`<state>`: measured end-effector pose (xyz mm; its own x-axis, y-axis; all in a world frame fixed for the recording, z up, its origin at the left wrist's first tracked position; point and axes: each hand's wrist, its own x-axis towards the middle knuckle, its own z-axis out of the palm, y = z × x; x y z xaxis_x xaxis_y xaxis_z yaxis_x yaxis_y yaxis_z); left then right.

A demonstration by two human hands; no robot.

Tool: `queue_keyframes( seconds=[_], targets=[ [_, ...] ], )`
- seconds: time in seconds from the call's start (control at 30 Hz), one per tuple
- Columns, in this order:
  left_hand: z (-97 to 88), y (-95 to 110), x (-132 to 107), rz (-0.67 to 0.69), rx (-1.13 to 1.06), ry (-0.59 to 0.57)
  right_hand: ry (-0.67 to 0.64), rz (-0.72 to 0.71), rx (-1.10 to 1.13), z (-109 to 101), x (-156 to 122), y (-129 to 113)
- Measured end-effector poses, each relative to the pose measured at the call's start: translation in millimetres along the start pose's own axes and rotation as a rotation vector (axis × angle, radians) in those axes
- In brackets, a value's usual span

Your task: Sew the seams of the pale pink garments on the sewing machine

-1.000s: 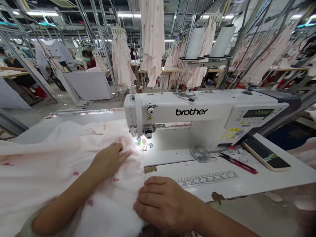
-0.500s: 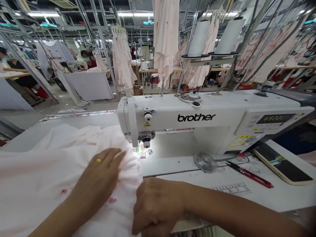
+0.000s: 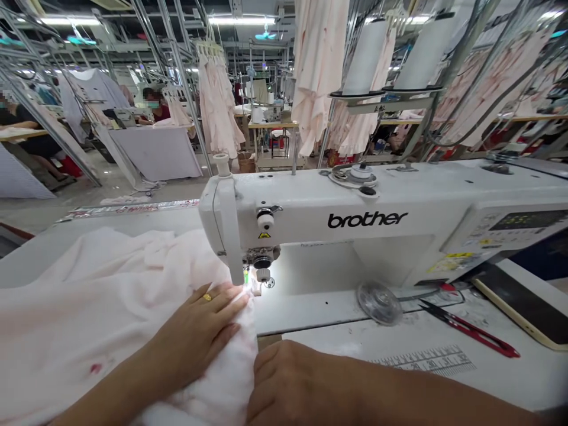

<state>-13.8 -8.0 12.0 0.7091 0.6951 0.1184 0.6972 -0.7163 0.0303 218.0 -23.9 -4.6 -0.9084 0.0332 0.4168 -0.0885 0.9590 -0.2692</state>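
Observation:
A pale pink cloth (image 3: 102, 307) with small red marks lies bunched on the table left of a white sewing machine (image 3: 355, 222). My left hand (image 3: 199, 331), with a gold ring, lies flat on the cloth, fingers stretched toward the needle and presser foot (image 3: 255, 284). My right hand (image 3: 288, 384) is curled at the cloth's right edge near the table front; its fingertips pinch the fabric edge, partly hidden.
Red-handled snips (image 3: 470, 334) and a clear bobbin disc (image 3: 379, 302) lie on the table right of the needle. A phone (image 3: 523, 307) rests at far right. Thread cones (image 3: 366, 56) stand above the machine. Hanging garments and other workers at tables fill the background.
My left hand slid forward on the cloth until its fingertips reached the presser foot. My right hand drew back toward the table front along the cloth edge. The view moved closer.

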Motion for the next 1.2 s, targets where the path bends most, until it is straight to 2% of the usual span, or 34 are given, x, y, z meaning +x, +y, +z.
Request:
queue_keyframes(
  seconds=[0.27, 0.33, 0.4, 0.5, 0.6, 0.7, 0.87, 1.07, 1.2],
  targets=[
    [0.7, -25, 21, -0.133, -0.055, -0.074, 0.015, 0.054, -0.183, -1, 4, 9],
    [-1.2, -24, 21, -0.103, -0.038, -0.044, 0.03, 0.023, -0.231, -2, 4, 9],
    [-2.4, -17, 16, -0.098, 0.024, 0.042, 0.051, -0.01, -0.281, -3, 4, 7],
    [-1.3, -4, 2, -0.237, 0.127, 0.164, 0.095, -0.06, -0.35, -5, 4, 4],
    [2.7, 3, -11, -0.425, 0.1, 0.098, 0.146, -0.121, -0.407, -7, 5, 1],
    [7.3, 1, -19, -0.499, 0.053, 0.053, 0.183, -0.096, -0.425, -7, 6, 0],
    [10.0, -9, -23, -0.396, 0.119, 0.083, 0.119, -0.049, -0.326, -4, 5, 4],
    [11.9, -17, -22, -0.157, 0.192, 0.115, 0.066, -0.027, -0.271, -2, 3, 8],
    [15.8, -22, -19, -0.129, 0.201, 0.074, 0.037, -0.009, -0.254, -4, 3, 7]
  ],
)
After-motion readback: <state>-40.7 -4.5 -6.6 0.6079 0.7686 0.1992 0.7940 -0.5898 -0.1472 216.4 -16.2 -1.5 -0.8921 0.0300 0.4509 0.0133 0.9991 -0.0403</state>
